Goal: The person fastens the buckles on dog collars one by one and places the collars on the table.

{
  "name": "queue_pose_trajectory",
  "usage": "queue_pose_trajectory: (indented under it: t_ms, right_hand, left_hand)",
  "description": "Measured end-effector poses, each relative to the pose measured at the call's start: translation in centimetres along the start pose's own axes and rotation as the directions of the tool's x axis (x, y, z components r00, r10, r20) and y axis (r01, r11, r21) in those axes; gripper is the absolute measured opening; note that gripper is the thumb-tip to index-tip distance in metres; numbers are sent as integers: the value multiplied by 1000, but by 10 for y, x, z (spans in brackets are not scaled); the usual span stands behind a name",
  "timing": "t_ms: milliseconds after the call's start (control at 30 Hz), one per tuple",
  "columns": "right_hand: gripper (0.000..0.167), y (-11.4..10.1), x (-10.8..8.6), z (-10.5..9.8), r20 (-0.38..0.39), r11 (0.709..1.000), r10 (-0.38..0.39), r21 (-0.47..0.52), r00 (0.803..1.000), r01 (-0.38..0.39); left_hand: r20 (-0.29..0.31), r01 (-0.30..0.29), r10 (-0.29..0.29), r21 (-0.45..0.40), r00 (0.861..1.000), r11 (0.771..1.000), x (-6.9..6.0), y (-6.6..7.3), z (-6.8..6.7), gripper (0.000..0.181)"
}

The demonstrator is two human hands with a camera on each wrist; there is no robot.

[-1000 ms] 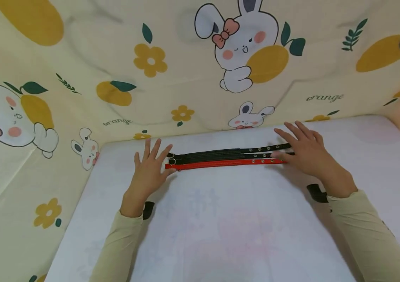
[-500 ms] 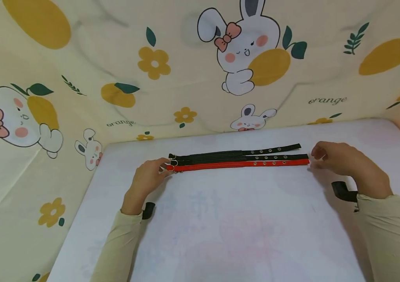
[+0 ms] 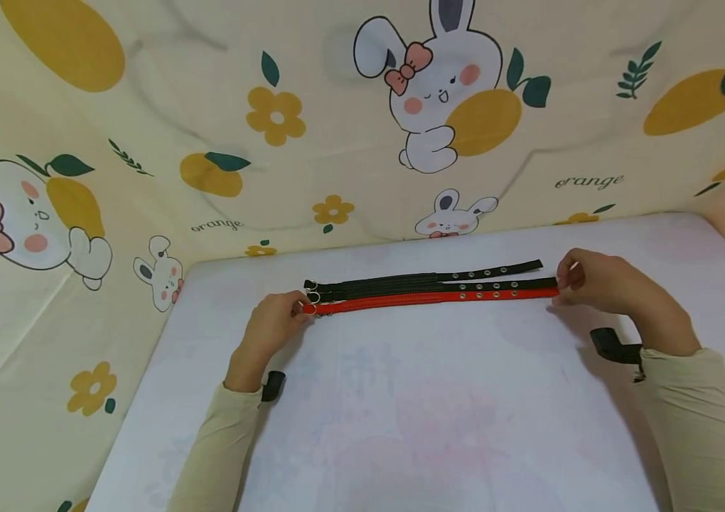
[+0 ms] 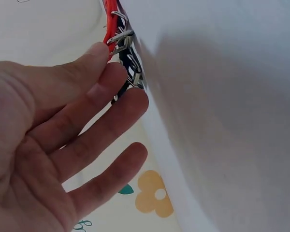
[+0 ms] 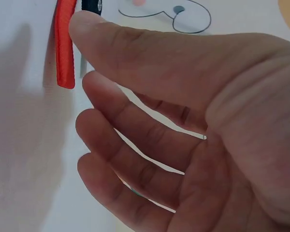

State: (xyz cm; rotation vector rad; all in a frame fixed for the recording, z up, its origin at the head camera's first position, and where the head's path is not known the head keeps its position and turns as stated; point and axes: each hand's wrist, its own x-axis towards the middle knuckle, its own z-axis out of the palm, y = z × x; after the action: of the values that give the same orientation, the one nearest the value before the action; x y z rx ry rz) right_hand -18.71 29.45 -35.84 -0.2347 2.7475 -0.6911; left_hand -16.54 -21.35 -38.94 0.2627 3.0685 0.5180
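Note:
Three collars with metal eyelets and buckles lie side by side on the table: a far black collar (image 3: pixel 394 279), a middle black collar (image 3: pixel 497 286) and a red collar (image 3: pixel 394 302) nearest the person. My left hand (image 3: pixel 273 318) pinches the buckle end of the red collar; metal rings show beside the thumb in the left wrist view. At the opposite end my right hand (image 3: pixel 605 281) has its thumb over the tip of the middle black collar, apparently pinching it, index finger largely hidden. Beside that thumb, the red collar's tip (image 5: pixel 65 72) hangs free in the right wrist view.
The white table (image 3: pixel 401 412) extends toward the person. A cream cloth (image 3: pixel 311 171) printed with rabbits and oranges rises behind the table and along its left side. Dark wrist devices (image 3: pixel 612 346) sit at both sleeves.
Both hands have gone from spread fingers over the collars to fingers drawn together at the ends. The right hand moved right past the tips, then slightly back left onto them.

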Motion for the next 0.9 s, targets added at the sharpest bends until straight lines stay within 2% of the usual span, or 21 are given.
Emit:
queue_pose_trajectory:
  t_ms: [200, 300, 467, 600, 700, 800, 900]
  right_hand:
    - [59, 2, 1, 1, 11, 999, -8, 36, 1000, 7]
    - [66, 5, 3, 4, 38, 1000, 7, 17, 999, -8]
    - [70, 11, 3, 5, 57, 1000, 13, -16, 998, -12]
    - [67, 14, 2, 3, 49, 1000, 10, -16, 999, -10]
    - [58, 13, 1, 1, 50, 1000, 0, -12, 999, 1]
    - [50, 10, 1, 0, 44, 1000, -21, -17, 999, 22]
    - [46, 8, 0, -1, 7, 998, -65, -12, 998, 65]
  left_hand:
    - [-27, -24, 24, -18, 999, 1000, 0, -1, 0, 20]
    - [-40, -34, 33, -43, 999, 999, -1, -2, 0, 18]
    - [-44, -41, 37, -90, 998, 995, -1, -5, -1, 17]
    - [-47, -51, 45, -146, 998, 988, -2, -4, -3, 17]
    - [-45, -55, 47, -180, 998, 982, -2, -4, -5, 19]
    - [-41, -56, 48, -210, 998, 976, -2, -4, -6, 21]
    - [-36, -53, 45, -260, 998, 964, -2, -5, -6, 22]
